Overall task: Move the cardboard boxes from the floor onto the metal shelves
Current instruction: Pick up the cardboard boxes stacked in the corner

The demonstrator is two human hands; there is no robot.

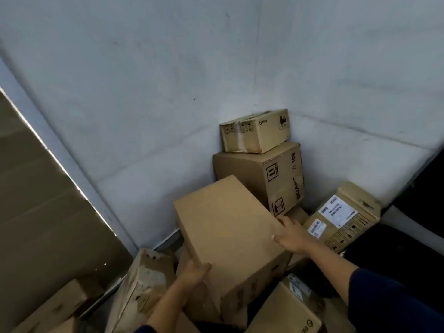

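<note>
A plain brown cardboard box [228, 231] is tilted up in front of me, above other boxes on the floor. My left hand [192, 272] grips its near left corner, fingers curled over the edge. My right hand [292, 234] holds its right side, with the thumb on the top face. Behind it, in the wall corner, a small box marked "pico" [254, 133] sits on a larger box marked "QUAN" [262, 179]. No metal shelves are in view.
A labelled box [343, 217] leans at the right against the wall. A worn box [141, 287] lies at the lower left, another "pico" box [286, 311] at the bottom right. White walls meet behind the pile. A dark panel [36, 200] fills the left side.
</note>
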